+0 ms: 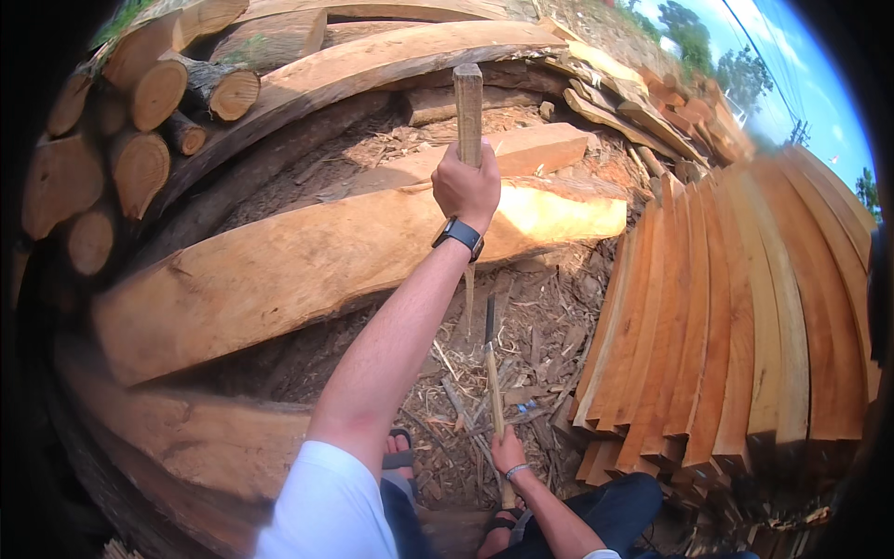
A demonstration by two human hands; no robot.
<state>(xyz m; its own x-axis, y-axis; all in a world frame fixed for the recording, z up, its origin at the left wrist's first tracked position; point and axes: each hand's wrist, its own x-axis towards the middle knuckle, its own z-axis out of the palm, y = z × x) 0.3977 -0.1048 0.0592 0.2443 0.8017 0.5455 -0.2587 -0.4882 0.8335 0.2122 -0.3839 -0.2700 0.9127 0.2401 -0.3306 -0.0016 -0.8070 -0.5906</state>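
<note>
"Wooden is the stake (pixel 467 107) in your left hand (pixel 466 189); where does its long axis point for you?"

"Nearly upright: its square top stands above your fingers, and a narrow end appears below them. These fingers are closed tightly around it."

"And which hand of yours is lower in the view?"

"The right hand (pixel 508 452). Its fingers grip the dark-tipped tool (pixel 494 389), whose dark end shows just beside the stake's narrow end. Beyond your left hand lies the pale timber slab (pixel 307 252); whether the stake touches it, I cannot tell you."
</note>
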